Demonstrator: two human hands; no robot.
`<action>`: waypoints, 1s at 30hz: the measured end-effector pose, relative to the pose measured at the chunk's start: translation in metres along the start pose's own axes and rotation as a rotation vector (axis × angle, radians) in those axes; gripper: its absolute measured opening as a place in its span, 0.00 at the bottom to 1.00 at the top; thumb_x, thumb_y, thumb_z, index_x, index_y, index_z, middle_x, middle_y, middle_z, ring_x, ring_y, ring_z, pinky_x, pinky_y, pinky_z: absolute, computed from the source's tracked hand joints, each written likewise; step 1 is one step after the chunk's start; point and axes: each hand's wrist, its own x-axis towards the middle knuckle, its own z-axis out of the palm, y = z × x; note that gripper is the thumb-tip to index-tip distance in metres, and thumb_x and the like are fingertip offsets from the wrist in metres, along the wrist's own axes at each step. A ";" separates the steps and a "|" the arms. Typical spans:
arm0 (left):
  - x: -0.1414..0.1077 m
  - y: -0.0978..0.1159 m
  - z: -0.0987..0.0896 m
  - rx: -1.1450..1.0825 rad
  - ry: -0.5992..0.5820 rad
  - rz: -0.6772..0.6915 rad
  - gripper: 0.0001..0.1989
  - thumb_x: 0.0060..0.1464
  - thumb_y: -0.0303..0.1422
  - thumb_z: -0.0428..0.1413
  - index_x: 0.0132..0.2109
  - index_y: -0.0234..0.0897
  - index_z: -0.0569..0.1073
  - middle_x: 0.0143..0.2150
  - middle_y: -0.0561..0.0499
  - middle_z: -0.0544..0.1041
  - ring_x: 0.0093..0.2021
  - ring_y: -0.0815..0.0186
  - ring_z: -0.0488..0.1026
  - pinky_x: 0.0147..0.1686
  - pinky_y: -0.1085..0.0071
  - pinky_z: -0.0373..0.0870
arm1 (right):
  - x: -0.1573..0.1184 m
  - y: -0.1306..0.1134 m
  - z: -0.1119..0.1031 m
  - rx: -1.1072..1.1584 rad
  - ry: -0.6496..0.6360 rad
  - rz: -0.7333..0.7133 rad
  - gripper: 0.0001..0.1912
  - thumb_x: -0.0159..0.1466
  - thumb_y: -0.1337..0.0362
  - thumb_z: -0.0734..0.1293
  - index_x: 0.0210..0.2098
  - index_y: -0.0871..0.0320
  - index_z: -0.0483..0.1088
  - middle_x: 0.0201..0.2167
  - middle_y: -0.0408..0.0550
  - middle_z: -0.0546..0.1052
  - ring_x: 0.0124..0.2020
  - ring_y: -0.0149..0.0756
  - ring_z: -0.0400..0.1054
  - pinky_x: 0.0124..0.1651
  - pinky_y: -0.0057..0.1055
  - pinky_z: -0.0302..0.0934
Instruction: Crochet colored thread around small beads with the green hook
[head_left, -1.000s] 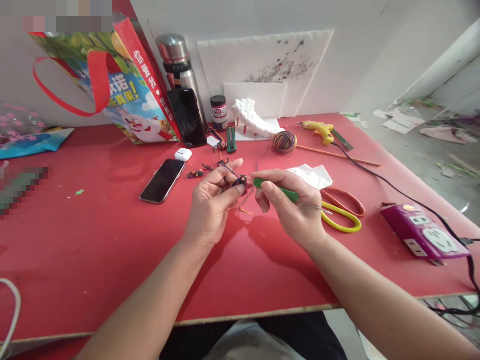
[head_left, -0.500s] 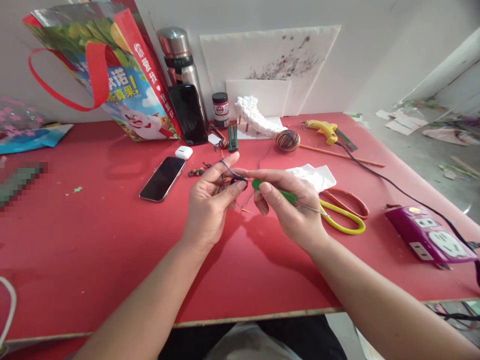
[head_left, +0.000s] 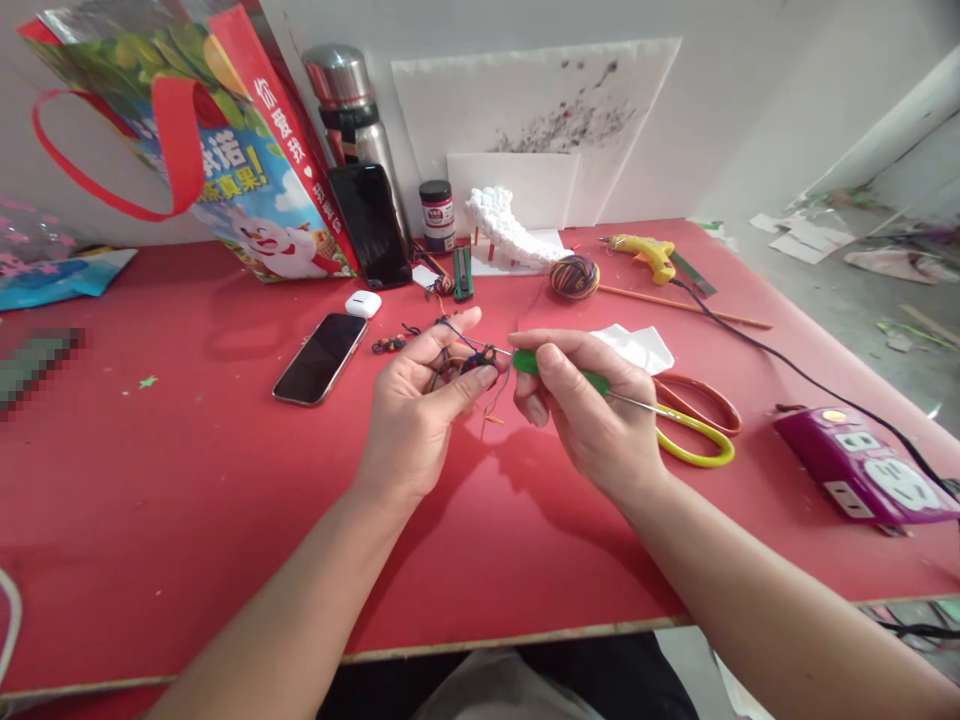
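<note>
Over the middle of the red table, my left hand pinches a small piece of dark multicoloured crochet work between thumb and fingers. A strand of yarn runs over its raised index finger. My right hand is closed around the green handle of a crochet hook. The hook's thin metal shaft reaches left to the crochet work, and another metal end sticks out behind the hand. Loose yarn ends hang below the work. Behind the hands lies a ball of variegated yarn.
A phone and white earbud case lie left. Yellow-and-red-handled scissors and a purple power strip are right. A yellow glue gun, a jar, a standing phone and a gift bag are behind.
My right hand has drawn slightly right, so more of the hook's metal shaft shows between the handle and the crochet work. The camera view has shifted slightly.
</note>
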 end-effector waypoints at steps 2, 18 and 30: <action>0.000 0.000 0.000 -0.002 0.004 -0.008 0.22 0.45 0.26 0.76 0.49 0.44 0.87 0.33 0.56 0.77 0.32 0.71 0.73 0.31 0.73 0.67 | 0.000 0.001 0.000 0.002 -0.003 -0.010 0.10 0.75 0.57 0.72 0.47 0.53 0.85 0.29 0.42 0.78 0.24 0.29 0.69 0.32 0.33 0.69; 0.001 -0.002 -0.002 -0.006 -0.007 0.004 0.22 0.48 0.30 0.76 0.52 0.41 0.87 0.33 0.55 0.77 0.32 0.73 0.72 0.29 0.77 0.65 | -0.001 0.000 0.002 -0.062 -0.075 -0.101 0.08 0.76 0.64 0.70 0.48 0.56 0.83 0.27 0.41 0.78 0.23 0.26 0.70 0.29 0.27 0.69; -0.005 -0.009 0.007 -0.089 0.093 -0.051 0.20 0.39 0.29 0.78 0.43 0.40 0.88 0.28 0.57 0.78 0.26 0.76 0.69 0.25 0.80 0.66 | -0.006 0.007 0.004 -0.388 -0.039 -0.262 0.09 0.75 0.69 0.68 0.50 0.56 0.80 0.36 0.45 0.82 0.30 0.29 0.72 0.38 0.31 0.70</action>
